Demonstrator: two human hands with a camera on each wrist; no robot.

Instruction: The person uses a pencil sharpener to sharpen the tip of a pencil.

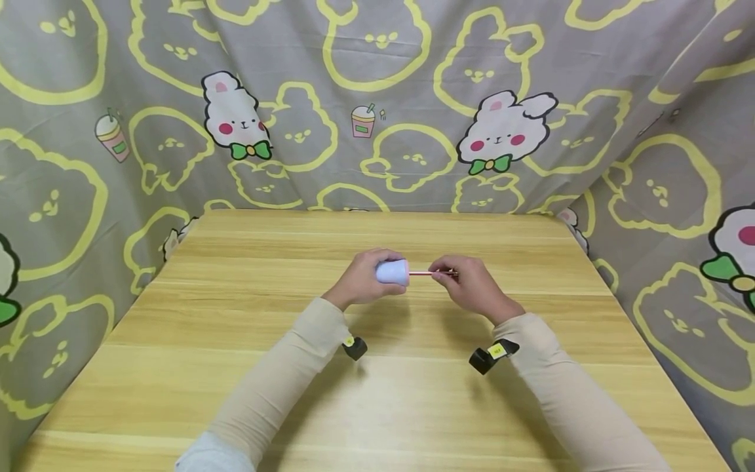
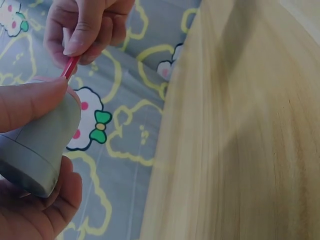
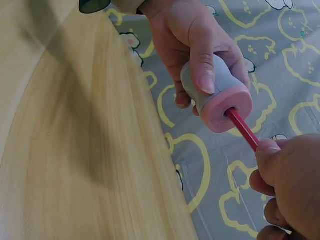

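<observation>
Over the table [image 1: 389, 406], with left hand [image 1: 362, 280] gripping the presumably light pencil sharpener [image 1: 391, 272]; with right hand [image 1: 470, 283] pinching the red pencil [image 3: 243, 129], likely snappable, best held close in.

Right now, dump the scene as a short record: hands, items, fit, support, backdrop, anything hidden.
Left hand: grips pale blue sharpener
Right hand: pinches red pencil
Fit: pencil enters the hole in the sharpener's pink end
Support: both items held above wooden table
Backdrop: grey cartoon-print curtain
Hidden: pencil's inserted end
</observation>
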